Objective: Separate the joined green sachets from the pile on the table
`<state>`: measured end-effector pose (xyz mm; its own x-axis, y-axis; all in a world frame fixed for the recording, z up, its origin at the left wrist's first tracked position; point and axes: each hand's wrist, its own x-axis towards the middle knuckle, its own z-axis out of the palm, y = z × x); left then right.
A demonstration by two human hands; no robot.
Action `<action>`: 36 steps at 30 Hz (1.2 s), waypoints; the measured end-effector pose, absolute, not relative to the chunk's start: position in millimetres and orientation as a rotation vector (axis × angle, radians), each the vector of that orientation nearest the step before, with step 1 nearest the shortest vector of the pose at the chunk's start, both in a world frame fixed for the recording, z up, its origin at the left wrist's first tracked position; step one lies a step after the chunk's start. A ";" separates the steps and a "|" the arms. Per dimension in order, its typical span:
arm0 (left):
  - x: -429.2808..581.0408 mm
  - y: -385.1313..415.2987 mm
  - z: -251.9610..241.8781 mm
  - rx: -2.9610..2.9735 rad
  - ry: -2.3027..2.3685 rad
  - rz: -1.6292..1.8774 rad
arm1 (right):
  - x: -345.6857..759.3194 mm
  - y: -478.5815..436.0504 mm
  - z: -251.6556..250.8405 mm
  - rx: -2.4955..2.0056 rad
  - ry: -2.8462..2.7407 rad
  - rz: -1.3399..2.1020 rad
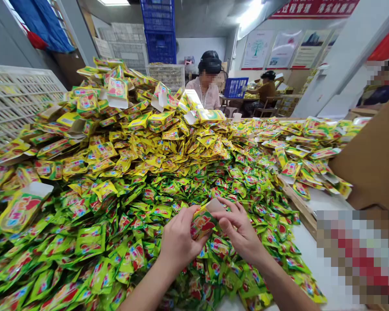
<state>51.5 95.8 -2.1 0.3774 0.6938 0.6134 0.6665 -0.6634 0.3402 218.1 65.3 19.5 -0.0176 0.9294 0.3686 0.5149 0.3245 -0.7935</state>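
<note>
Both my hands hold one small printed carton (pixel 203 221), green and yellow with a red picture, its flap open at the top right. My left hand (pixel 178 239) wraps around the carton's left side. My right hand (pixel 241 231) pinches its right side, with fingers at the open flap. Beneath them spreads a big heap of green sachets (pixel 168 203). A mound of yellow sachets (pixel 155 147) rises farther back, topped with several similar small cartons (pixel 116 90).
White plastic crates (pixel 16 99) stand at the left and stacked blue crates (pixel 158 34) at the back. A brown cardboard sheet (pixel 372 160) leans at the right. Across the table sits a person (pixel 207 84) wearing a headset, with others seated behind.
</note>
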 end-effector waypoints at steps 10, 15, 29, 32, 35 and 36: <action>52.0 96.7 19.0 1.994 1.124 1.104 | 210.5 72.6 16.1 -1.195 -1.166 1.097; 57.3 97.0 13.5 1.785 0.995 1.012 | 211.4 76.7 12.3 -1.153 -0.985 1.074; 8.1 143.3 8.9 2.112 1.622 1.541 | 300.0 153.3 78.5 -1.568 -1.319 -0.385; 7.2 146.6 5.5 2.138 1.571 1.614 | 239.3 175.9 40.5 -1.586 -1.752 -0.082; 10.8 144.3 4.1 2.168 1.518 1.687 | 205.9 196.9 17.1 -1.659 -1.807 0.025; 12.2 142.5 3.9 2.180 1.501 1.694 | 202.5 201.4 14.2 -1.680 -1.804 0.055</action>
